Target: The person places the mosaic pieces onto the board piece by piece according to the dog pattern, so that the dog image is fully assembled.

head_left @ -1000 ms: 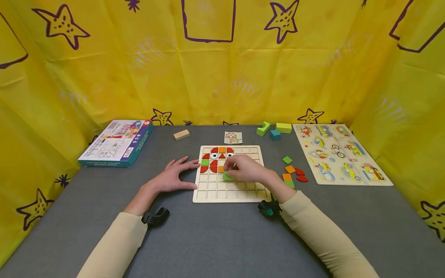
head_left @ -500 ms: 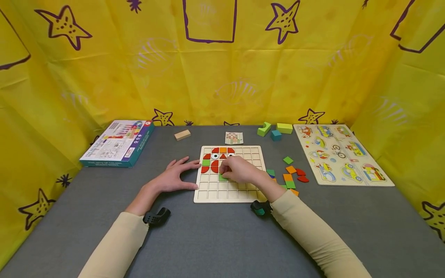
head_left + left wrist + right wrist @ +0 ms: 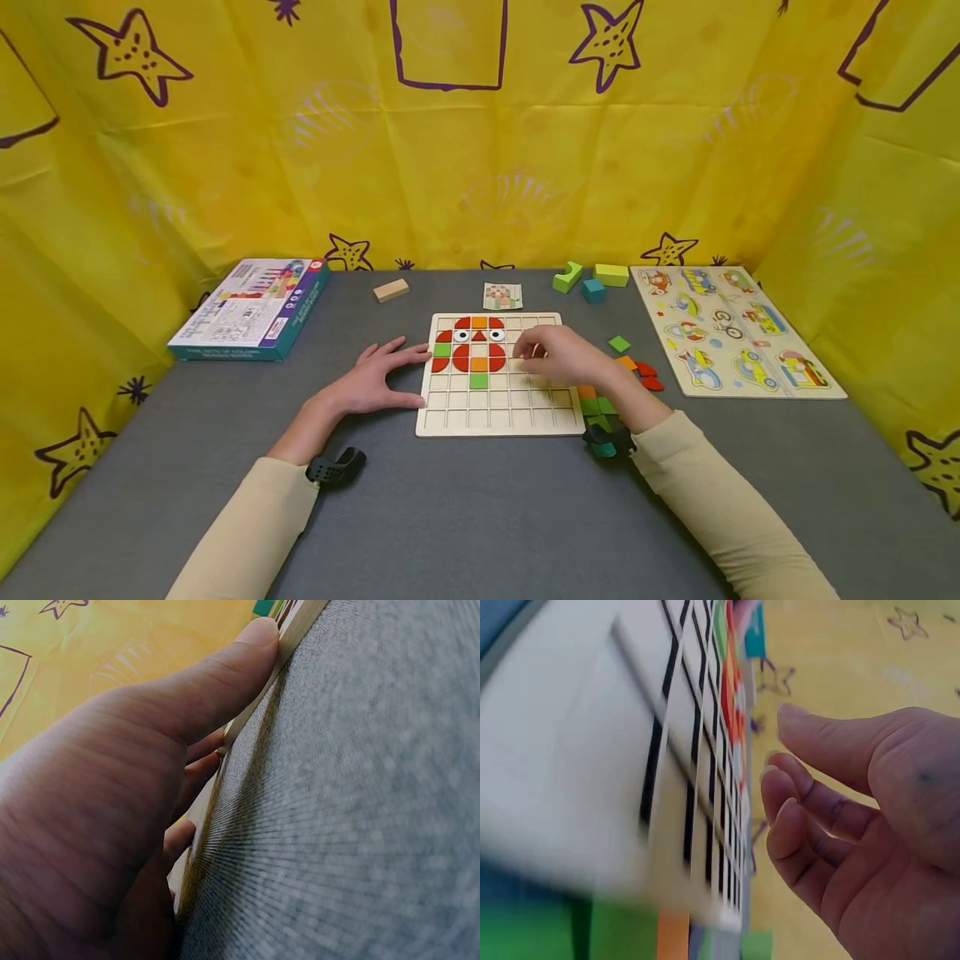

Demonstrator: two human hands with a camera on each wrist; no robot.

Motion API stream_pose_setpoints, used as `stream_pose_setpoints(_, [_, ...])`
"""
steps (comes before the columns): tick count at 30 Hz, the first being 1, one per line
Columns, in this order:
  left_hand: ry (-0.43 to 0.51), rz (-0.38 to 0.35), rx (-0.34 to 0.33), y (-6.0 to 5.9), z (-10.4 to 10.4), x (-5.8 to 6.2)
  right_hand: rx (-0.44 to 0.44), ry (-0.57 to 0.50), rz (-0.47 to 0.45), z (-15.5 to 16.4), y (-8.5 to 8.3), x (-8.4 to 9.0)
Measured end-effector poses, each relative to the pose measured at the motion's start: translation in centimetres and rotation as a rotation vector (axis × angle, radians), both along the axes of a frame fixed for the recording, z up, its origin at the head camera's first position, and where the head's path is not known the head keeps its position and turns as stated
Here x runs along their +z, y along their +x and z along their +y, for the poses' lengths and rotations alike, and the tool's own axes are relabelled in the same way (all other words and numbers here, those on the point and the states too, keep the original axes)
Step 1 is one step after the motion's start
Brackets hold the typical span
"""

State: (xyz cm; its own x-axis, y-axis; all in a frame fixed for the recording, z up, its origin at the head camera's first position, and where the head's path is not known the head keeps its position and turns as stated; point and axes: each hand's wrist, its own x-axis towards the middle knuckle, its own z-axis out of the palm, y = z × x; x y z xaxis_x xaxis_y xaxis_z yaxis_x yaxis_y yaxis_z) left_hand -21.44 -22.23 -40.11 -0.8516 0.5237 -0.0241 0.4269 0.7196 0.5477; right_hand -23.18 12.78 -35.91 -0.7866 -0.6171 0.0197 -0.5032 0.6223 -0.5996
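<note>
Box [image 3: 251,308], flat, on the tabletop [image 3: 390,517]: teal front side [image 3: 225,353] lettered in capitals over two lines, the upper apparently "FIVE SETS OF COLUMN", the lower apparently "BEADED BOXES", both soft in focus. Top panel [image 3: 243,321]: blocks of small dark print, too fine to read. Purple strip [image 3: 291,302] along its edge: round red emblem [image 3: 316,266] at the far end, wording indistinct; white label [image 3: 278,328] nearer, illegible.

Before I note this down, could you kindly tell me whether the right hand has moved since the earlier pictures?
Yes: the right hand has moved rightward across the grid board, away from the green tile.
</note>
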Motion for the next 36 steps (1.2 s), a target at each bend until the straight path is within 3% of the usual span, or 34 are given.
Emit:
stream_pose_setpoints(10, [-0.005,0.0,0.001,-0.1,-0.1,0.0,-0.077,0.011,-0.015,5.4,-0.1,-0.6])
stream_pose_setpoints(29, [0.015,-0.009,-0.011,0.0,-0.1,0.3,-0.003,0.096,-0.046,10.2,3.7,-0.8])
stream_pose_setpoints(36, [0.011,-0.002,-0.011,0.1,0.0,0.3,0.033,0.135,0.011,10.6,4.4,-0.9])
